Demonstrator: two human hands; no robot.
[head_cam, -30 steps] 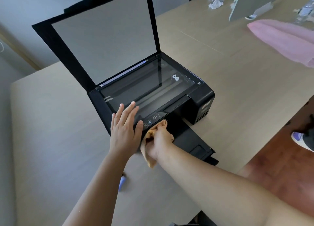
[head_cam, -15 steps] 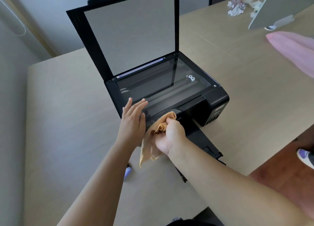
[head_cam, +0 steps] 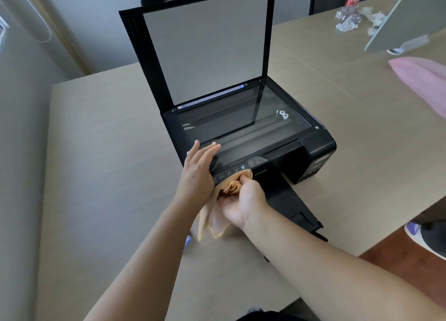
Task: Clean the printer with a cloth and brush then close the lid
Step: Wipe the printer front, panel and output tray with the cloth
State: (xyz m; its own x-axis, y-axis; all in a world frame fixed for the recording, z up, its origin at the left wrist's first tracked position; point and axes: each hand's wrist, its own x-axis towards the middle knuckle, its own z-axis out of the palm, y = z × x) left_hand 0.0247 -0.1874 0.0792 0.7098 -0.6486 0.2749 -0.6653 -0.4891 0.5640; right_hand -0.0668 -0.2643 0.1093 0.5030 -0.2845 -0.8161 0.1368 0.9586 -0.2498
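The table (head_cam: 101, 151) carries the printer (head_cam: 313, 151) at centre, lid (head_cam: 205, 45) upright at 12 o'clock. Left hand (head_cam: 196, 173), fingers straight, steadies its front corner; right hand (head_cam: 241, 200) grips the cloth (head_cam: 212, 221) bunched against the control panel (head_cam: 237, 168). Wiping underway; brushing likely comes next.

Pale wood-grain counter (head_cam: 108, 166) filling most of the frame, with a seam running toward the upper right. At centre, standing on it, black printer (head_cam: 248, 137), its paper tray (head_cam: 296, 207) reaching toward the lower right edge. Far upper right: cola bottle (head_cam: 352, 1) among crumpled paper scraps (head_cam: 346, 26), beside a grey stand foot (head_cam: 410, 43). Right edge: pink cloth (head_cam: 420, 79) lying flat. Below centre, partly hidden by the forearm, small bluish object (head_cam: 187, 240), too covered to identify.
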